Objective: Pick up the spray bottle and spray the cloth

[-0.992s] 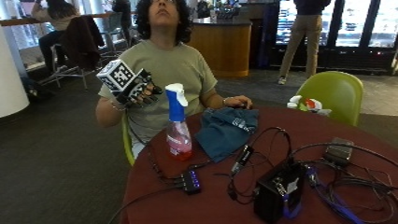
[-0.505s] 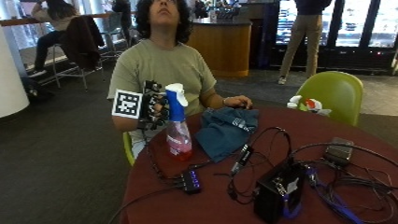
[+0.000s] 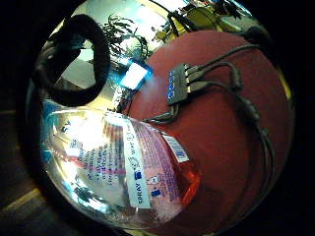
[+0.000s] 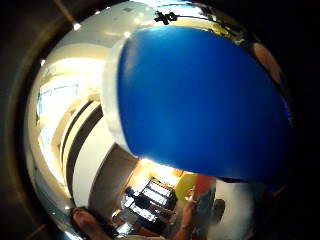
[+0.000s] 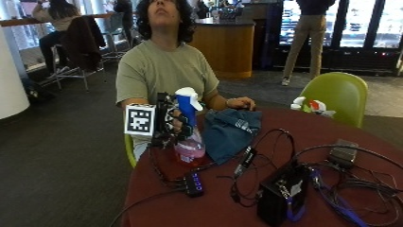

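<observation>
**A:** Spray bottle (image 5: pixel 188 132) first: where do you have it?

**B:** From my outside feed it stands upright on the round dark-red table (image 5: pixel 378 142), near the edge closest to the person, just beside the blue cloth (image 5: pixel 228 132). The gloved right hand (image 5: pixel 171 124) is at the bottle's blue neck, fingers curled round it below the white-and-blue spray head. I read that as holding the bottle, base on or barely above the table; I can't tell which.

**A:** What do the palm feeds add?

**B:** The little-finger-side one shows what the outside feed cannot: the bottle's clear body with its label and the pink liquid at the bottom (image 3: pixel 147 182), filling much of the picture, and past it the small hub with blue lights (image 3: pixel 178 86) and its cables lying on the tabletop. The thumb-side one is mostly blue neck (image 4: pixel 200 100), very close to the palm. Neither shows the cloth clearly.

**A:** Room to move?

**B:** The cloth lies between the bottle and the person's bare hand (image 5: pixel 242 103), which rests at the cloth's far corner. In front of the bottle sits the hub (image 5: pixel 193 182), and cables spread across to a black box (image 5: pixel 280 198). The table edge is close on the bottle's side.
</observation>
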Demonstrator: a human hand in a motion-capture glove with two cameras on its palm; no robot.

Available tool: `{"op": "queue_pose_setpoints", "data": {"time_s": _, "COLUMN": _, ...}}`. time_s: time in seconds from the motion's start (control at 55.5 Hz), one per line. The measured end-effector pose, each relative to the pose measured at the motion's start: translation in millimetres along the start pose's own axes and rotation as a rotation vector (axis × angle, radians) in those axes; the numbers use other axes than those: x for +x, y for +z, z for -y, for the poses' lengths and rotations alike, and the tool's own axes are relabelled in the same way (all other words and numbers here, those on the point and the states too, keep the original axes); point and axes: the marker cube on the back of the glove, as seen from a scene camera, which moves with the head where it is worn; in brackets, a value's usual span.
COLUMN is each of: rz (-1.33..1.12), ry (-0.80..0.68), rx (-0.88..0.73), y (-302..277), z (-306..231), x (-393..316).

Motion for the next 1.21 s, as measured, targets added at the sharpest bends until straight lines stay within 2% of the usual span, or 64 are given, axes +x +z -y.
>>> {"op": "queue_pose_setpoints", "data": {"time_s": 0.09, "rz": -0.006, "ry": 0.066, "rx": 0.024, "y": 13.6, "z": 14.5, "x": -1.8}}
{"op": "queue_pose_setpoints", "data": {"time_s": 0.198, "rz": -0.032, "ry": 0.015, "rx": -0.053, "y": 22.8, "z": 25.0, "x": -2.7}}
{"op": "queue_pose_setpoints", "data": {"time_s": 0.288, "rz": -0.005, "ry": 0.084, "rx": -0.019, "y": 23.8, "z": 31.1, "x": -12.7}}
{"op": "queue_pose_setpoints", "data": {"time_s": 0.415, "rz": 0.082, "ry": 0.065, "rx": 0.036, "y": 8.0, "z": 28.6, "x": -32.3}}
{"op": "queue_pose_setpoints", "data": {"time_s": 0.469, "rz": 0.093, "ry": 0.075, "rx": -0.004, "y": -5.3, "z": 21.2, "x": -46.9}}
{"op": "queue_pose_setpoints", "data": {"time_s": 0.523, "rz": 0.098, "ry": -0.003, "rx": -0.055, "y": -16.5, "z": 15.1, "x": -61.3}}
{"op": "queue_pose_setpoints", "data": {"time_s": 0.559, "rz": 0.086, "ry": -0.03, "rx": -0.125, "y": -23.4, "z": 11.8, "x": -75.4}}
{"op": "queue_pose_setpoints", "data": {"time_s": 0.595, "rz": 0.054, "ry": 0.004, "rx": -0.235, "y": -29.9, "z": 7.2, "x": -94.7}}
{"op": "queue_pose_setpoints", "data": {"time_s": 0.631, "rz": 0.011, "ry": 0.017, "rx": -0.31, "y": -32.2, "z": 2.9, "x": -113.7}}
{"op": "queue_pose_setpoints", "data": {"time_s": 0.757, "rz": -0.22, "ry": -0.112, "rx": -0.471, "y": -14.8, "z": -16.6, "x": -169.1}}
{"op": "queue_pose_setpoints", "data": {"time_s": 0.865, "rz": -0.511, "ry": -0.221, "rx": -0.778, "y": 11.2, "z": -24.9, "x": -188.9}}
{"op": "queue_pose_setpoints", "data": {"time_s": 1.01, "rz": -0.877, "ry": -0.22, "rx": -0.978, "y": 50.3, "z": -39.8, "x": -189.1}}
{"op": "queue_pose_setpoints", "data": {"time_s": 1.208, "rz": -1.273, "ry": -0.188, "rx": -1.155, "y": 102.0, "z": -65.6, "x": -151.8}}
